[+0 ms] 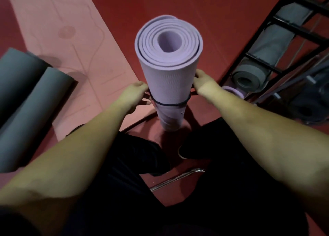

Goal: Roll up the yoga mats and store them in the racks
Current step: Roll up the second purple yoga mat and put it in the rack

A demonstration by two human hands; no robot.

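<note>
So the purple yoga mat (168,61) is rolled up tight and standing on end on the red floor (222,9), right between the person's knees, with the spiral end facing up at the camera. There's a thin dark elastic band (170,104) looped around it a bit below the middle.

Both hands are on that band: the left hand (136,96) is on the left side of the roll with fingers curled in, pinching the band, and the right hand (204,84) is on the right side, fingers hooked at the band against the mat. Exact finger placement is kinda blurry, though.

Off to the left, a pink mat (71,48) is lying flat and unrolled on the floor, and two grey rolled mats (26,100) lie side by side, partly on top of its near corner. On the right there's a black metal rack (277,38) with several grey rolled mats already stored in its slots, and one purple roll end (233,91) showing near its bottom. A shiny metal bar (178,179) sits on the floor by the person's dark trousers.
</note>
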